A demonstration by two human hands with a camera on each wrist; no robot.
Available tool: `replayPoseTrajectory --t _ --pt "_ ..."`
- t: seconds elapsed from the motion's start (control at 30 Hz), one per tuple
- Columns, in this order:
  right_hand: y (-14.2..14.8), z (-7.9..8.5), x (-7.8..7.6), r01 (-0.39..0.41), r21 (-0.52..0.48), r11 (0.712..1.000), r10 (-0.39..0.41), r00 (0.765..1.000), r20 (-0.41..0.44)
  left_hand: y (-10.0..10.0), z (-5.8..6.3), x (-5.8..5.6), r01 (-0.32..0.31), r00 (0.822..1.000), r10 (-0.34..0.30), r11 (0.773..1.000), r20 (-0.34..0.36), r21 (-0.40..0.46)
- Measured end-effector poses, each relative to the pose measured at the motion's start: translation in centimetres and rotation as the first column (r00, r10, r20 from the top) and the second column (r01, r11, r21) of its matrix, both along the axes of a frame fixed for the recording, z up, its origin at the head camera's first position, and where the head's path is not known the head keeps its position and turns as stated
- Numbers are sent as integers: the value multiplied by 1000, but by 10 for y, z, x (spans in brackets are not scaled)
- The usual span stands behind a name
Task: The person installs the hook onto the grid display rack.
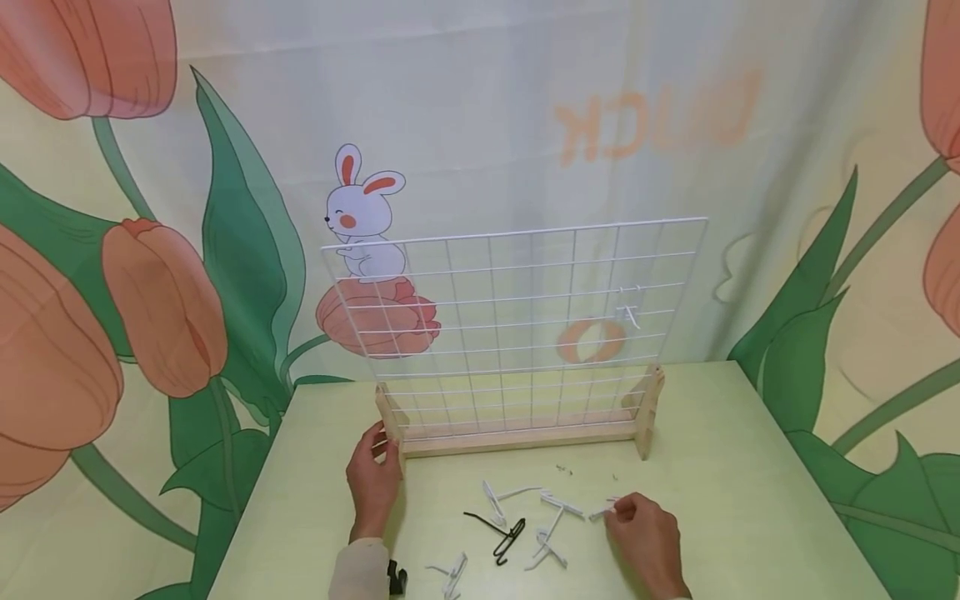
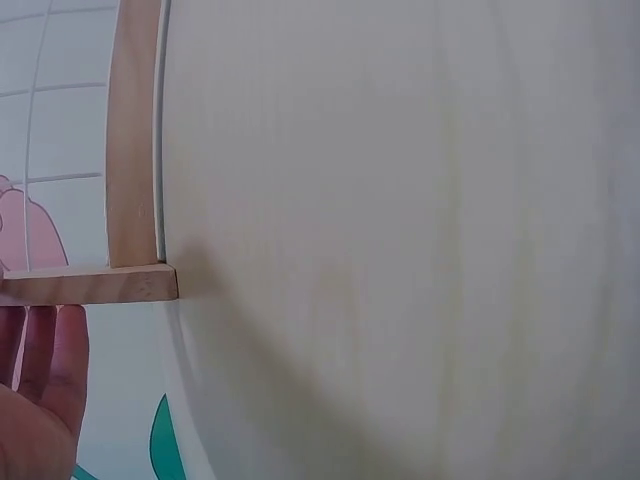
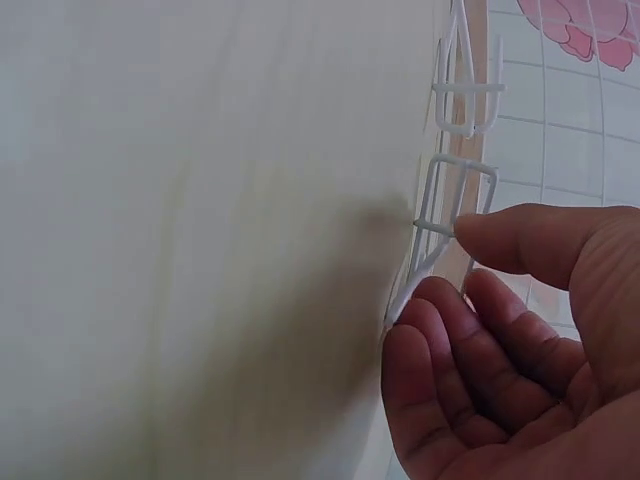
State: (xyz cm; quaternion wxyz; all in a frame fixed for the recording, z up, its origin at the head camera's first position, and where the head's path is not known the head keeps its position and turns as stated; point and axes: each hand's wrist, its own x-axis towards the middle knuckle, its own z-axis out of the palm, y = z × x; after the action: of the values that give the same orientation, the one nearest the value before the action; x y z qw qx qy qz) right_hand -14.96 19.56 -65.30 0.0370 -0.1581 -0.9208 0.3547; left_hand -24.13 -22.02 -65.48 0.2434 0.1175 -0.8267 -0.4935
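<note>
The slender white bent-wire hook (image 3: 435, 228) being handled is at the lower middle of the head view, right of centre, at the fingertips of the right hand (image 1: 647, 537); in the right wrist view the thumb sits against its short crossbar, the other fingers curl in below, and the grip appears to be pinching it. To do this well, I would pinch the hook by its frame and leave the bent ends free, because thin wire probably rolls between fingers. Lifting it straight up seems wise, as other white wire hooks (image 1: 493, 504) and 1 black wire hook (image 1: 510, 540) lie loose to its left and could snag. Left of centre in the lower part, the left hand (image 1: 375, 479) grips the left end of the pale wooden stand (image 1: 517, 442), fingers closed about the edge; light, even pressure there should be enough. The stand carries an upright white wire grid (image 1: 513, 233), and 1 white hook (image 1: 630, 314) hangs on its right part, a fair guide to how such wire sits. The stand and loose hooks rest on a pale yellow-green surface (image 1: 735, 500).
</note>
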Motion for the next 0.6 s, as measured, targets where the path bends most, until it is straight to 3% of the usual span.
replayPoseTrajectory --t 0.33,0.6 --pt "2 -5 -4 -8 -1 1000 8 997 76 2 2 0 -20 999 18 997 29 68" --pt "2 -4 -5 -37 22 999 35 996 79 3 3 -1 -10 1000 8 995 14 98"
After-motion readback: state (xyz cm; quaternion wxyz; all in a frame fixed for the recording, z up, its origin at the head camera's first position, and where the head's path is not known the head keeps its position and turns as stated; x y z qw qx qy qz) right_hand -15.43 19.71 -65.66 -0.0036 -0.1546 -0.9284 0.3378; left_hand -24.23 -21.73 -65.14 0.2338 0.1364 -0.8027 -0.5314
